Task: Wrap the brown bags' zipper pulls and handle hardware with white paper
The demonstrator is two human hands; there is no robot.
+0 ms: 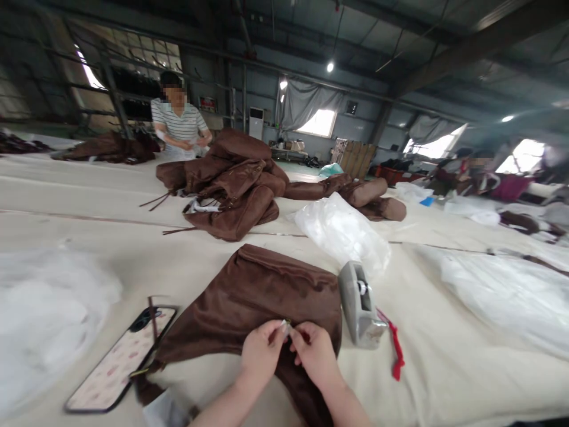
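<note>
Pinching one small tag (285, 324), both hands (260, 353) (315, 353) grip atop one brown cover (262, 290).

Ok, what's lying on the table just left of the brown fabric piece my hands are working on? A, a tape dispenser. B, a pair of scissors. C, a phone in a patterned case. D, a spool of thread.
C: a phone in a patterned case lies face down left of the brown fabric piece, while the grey tape dispenser sits on its right, beyond the left hand and right hand.
</note>
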